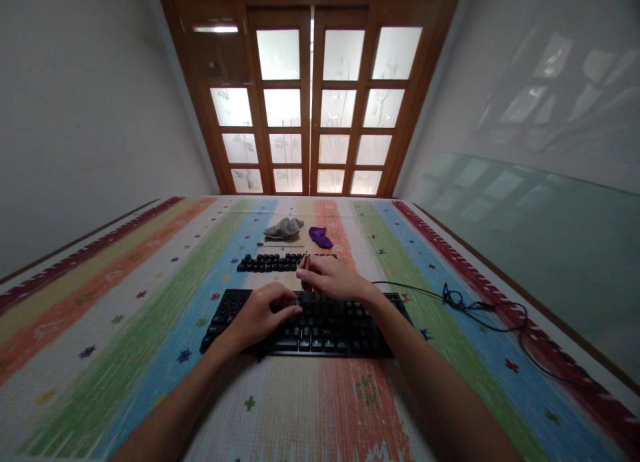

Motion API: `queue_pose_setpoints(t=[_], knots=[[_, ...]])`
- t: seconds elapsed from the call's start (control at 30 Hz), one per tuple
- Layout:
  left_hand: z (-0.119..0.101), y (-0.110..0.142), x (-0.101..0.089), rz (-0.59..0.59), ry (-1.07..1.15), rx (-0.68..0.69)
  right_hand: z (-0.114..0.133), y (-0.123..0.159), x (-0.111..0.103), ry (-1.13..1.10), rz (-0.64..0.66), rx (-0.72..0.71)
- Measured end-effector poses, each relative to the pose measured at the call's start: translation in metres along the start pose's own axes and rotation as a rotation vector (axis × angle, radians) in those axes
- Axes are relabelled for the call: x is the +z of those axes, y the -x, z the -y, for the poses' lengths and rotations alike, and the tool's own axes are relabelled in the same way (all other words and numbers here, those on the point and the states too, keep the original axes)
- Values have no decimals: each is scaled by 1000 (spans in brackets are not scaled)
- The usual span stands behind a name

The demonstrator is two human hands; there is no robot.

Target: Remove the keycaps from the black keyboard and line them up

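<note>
A black keyboard (320, 345) lies across the cloth in front of me, some key positions along its far side bare of caps. My left hand (265, 312) rests over its left half, fingers bent and thumb stretched out apart from them, with nothing seen held. Above the keyboard's far edge, my right hand (333, 277) is closed in a pinch round a small slim tool (305, 265), dark and reddish; its exact kind is too small to tell. Loose black keycaps (267, 263) stand in rows just beyond the keyboard, partly hidden behind the right hand.
Behind the keycaps lie a grey cloth (284, 229), a purple cloth (321, 237) and a thin stick-like item (280, 245). The keyboard's black cable (465, 302) runs off right in a loose tangle. A striped tablecloth (290, 409) covers the table, with walls at both sides.
</note>
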State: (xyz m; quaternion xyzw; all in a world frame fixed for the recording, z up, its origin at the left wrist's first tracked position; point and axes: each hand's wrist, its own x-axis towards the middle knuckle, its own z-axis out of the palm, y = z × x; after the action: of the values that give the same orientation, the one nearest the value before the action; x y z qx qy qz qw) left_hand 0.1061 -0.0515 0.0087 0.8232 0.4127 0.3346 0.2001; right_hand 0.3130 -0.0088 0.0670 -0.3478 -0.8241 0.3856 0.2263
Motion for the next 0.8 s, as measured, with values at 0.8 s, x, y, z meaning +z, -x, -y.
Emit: queue_pose_setpoints(t=[0.8], knots=[[11, -43, -8, -8, -234, 114, 14, 14, -27, 154, -230, 75]])
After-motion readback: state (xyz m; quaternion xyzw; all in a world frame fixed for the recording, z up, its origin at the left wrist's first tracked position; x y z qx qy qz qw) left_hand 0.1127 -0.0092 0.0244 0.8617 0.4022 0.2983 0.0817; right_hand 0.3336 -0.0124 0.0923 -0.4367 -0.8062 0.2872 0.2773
